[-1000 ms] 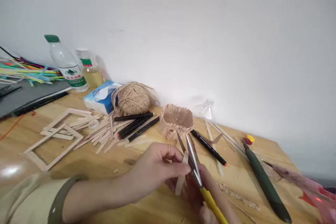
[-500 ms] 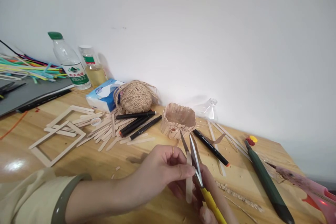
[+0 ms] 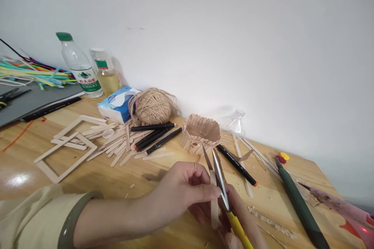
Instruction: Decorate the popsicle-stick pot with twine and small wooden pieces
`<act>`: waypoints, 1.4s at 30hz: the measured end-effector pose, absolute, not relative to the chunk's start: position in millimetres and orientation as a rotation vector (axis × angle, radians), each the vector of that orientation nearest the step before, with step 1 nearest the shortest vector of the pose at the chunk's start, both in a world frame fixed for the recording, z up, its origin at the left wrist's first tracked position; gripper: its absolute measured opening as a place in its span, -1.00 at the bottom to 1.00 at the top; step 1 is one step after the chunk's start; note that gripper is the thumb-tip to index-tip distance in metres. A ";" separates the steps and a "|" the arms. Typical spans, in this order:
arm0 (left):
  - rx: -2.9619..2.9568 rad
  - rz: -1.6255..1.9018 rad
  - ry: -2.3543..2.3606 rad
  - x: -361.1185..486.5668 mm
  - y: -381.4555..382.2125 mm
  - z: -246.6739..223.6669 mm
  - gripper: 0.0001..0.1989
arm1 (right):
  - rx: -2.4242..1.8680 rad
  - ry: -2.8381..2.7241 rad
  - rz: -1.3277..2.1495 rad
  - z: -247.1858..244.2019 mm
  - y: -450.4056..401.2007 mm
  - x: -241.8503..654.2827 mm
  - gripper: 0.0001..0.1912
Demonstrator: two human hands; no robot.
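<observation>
A short wooden craft stick (image 3: pixel 214 212) is pinched between the thumb and fingers of my left hand (image 3: pixel 191 188). My right hand (image 3: pixel 241 218) holds yellow-handled scissors (image 3: pixel 221 186), whose blades are slightly parted and point away from me. The stick lies against the blades, its upper end beside them. Just beyond the scissor tips stands a small basket made of craft sticks (image 3: pixel 201 132). Part of my right hand is hidden behind the scissors and my left hand.
Loose sticks (image 3: pixel 117 144), stick frames (image 3: pixel 66 155), black markers (image 3: pixel 156 138) and a twine ball (image 3: pixel 153 107) lie left. To the right are a green-handled tool (image 3: pixel 300 202) and a pink glue gun (image 3: pixel 341 208). Bottles (image 3: pixel 83 70) stand at the back left.
The view has shifted slightly, so the whole scene sits a little further right. Both hands keep their hold on the stick and the scissors.
</observation>
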State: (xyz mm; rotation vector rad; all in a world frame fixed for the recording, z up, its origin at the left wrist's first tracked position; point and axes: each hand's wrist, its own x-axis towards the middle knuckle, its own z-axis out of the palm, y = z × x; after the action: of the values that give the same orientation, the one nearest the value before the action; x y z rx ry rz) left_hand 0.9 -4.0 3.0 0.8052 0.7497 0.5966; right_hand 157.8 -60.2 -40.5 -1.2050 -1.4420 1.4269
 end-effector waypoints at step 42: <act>1.000 0.544 0.719 -5.4 2.4 -0.1 -0.71 | -1.233 -1.634 1.253 -43.9 -55.3 178.6 -0.32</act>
State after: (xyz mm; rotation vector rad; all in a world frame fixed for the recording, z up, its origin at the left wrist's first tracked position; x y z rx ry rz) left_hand -5.4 2.4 -0.1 0.9997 0.7189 0.5436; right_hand 178.6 -55.3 -43.9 -1.2330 -1.6338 1.2534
